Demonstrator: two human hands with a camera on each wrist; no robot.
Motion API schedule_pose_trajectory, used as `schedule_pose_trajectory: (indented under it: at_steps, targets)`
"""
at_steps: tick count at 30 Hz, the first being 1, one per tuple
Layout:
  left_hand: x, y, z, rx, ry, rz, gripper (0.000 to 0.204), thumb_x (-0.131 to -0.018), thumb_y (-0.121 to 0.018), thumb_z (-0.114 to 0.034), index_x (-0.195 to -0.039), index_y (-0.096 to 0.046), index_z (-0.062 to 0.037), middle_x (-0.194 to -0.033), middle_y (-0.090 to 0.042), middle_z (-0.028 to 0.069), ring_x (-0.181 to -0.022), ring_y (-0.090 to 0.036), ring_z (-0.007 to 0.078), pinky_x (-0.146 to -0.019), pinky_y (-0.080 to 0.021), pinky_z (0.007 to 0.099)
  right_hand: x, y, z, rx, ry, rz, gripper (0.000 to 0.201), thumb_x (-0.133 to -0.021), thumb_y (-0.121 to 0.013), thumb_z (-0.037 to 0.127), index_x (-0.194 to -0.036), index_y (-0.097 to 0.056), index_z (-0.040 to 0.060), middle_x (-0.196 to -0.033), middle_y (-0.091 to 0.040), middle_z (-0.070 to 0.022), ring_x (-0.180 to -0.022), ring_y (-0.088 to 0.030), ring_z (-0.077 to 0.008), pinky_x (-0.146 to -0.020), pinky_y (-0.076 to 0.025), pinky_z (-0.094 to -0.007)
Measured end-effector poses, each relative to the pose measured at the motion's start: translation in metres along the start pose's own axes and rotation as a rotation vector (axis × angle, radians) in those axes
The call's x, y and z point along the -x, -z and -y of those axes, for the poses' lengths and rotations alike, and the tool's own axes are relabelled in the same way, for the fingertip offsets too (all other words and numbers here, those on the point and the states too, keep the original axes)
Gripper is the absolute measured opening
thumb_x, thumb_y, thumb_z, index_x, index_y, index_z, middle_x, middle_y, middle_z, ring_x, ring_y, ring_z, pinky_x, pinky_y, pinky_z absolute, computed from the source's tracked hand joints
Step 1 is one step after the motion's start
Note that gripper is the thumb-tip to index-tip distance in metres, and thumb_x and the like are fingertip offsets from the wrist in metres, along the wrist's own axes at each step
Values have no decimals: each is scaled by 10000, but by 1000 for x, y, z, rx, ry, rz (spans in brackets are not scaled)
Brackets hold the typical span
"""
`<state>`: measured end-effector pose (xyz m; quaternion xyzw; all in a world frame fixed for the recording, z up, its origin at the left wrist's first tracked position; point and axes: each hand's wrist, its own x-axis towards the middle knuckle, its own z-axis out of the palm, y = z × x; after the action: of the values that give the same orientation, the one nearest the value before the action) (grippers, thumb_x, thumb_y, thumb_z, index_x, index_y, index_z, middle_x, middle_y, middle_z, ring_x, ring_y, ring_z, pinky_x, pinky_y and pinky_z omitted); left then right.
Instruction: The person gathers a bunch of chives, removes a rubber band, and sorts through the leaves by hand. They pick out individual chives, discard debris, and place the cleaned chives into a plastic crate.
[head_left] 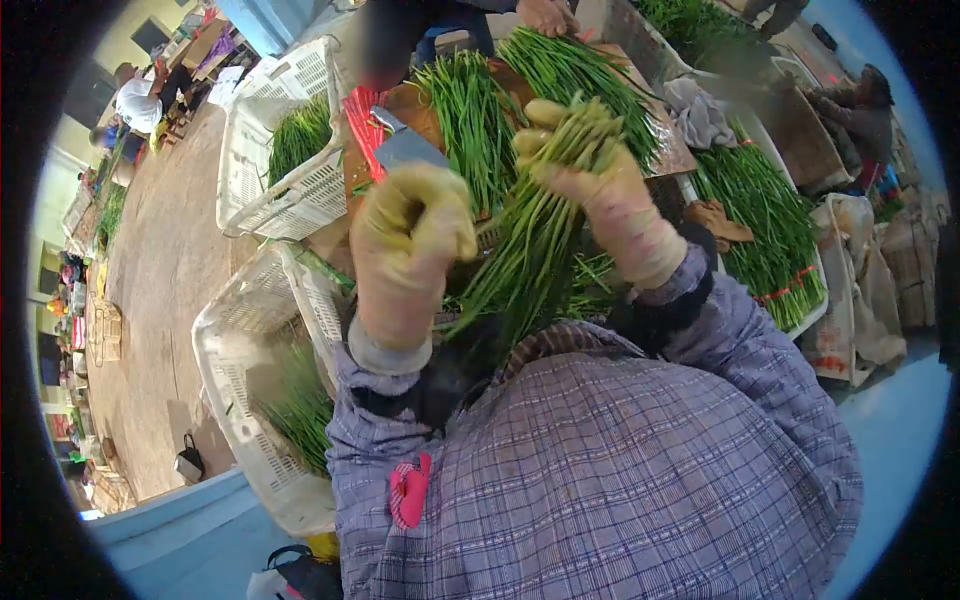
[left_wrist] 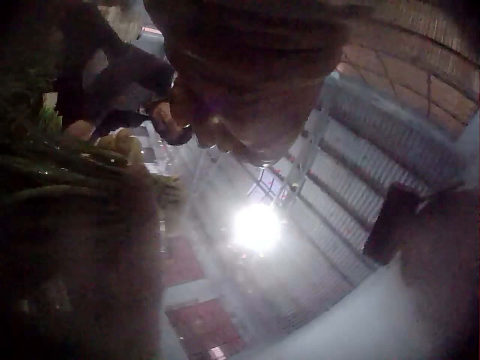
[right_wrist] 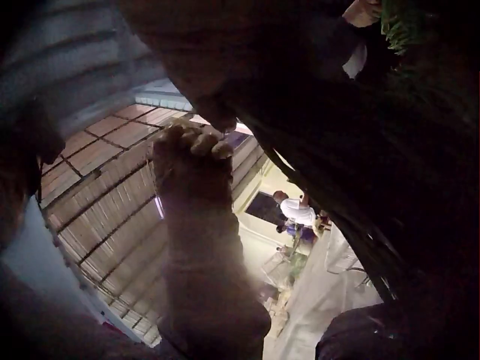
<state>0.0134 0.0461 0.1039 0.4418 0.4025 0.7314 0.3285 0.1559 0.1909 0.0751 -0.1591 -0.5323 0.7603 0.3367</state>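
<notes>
The gloved right hand [head_left: 600, 185] has its fingers curled round the cut ends of a bundle of green stalks [head_left: 525, 255], held up above the surface [head_left: 670, 150]. The gloved left hand [head_left: 410, 235] is closed in a fist just beside it, its grip hidden. No writing is legible.

White plastic crates [head_left: 285, 180] of green stalks — cleaver [head_left: 405, 148] and grey rag [head_left: 697, 112] on the table.
</notes>
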Motion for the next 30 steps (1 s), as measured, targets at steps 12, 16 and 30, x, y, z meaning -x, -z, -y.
schedule_pose_trajectory:
  at_steps: [12,16,30]
  targets:
    - [46,17,141,-752,621,596,438,-846,-672,-302,-1178,-601,-26,-1293,-534,207,-1196,-529,286,-996,-408,351,-42,8,72,527,782,-111,280,-959,-519,195,-1201,-609,88,-1208,-598,-61,-1126,-541,-190,-1000,-409,-383]
    - [62,20,141,-890,183,520,611,-835,-681,-198,-1352,-420,-4,-1338,-498,185,-1247,-486,265,-1047,-362,317,-32,-30,72,96,581,-193,334,-933,-545,213,-1211,-598,37,-1235,-586,-64,-1144,-530,-182,-987,-424,-359]
    - [64,25,94,537,461,150,411,-900,-606,-353,-1172,-557,-49,-1402,-401,200,-1256,-461,324,-977,-443,461,-28,-63,68,-146,317,-53,455,-881,-631,231,-1284,-532,45,-1319,-517,-81,-1171,-511,-181,-950,-468,-335]
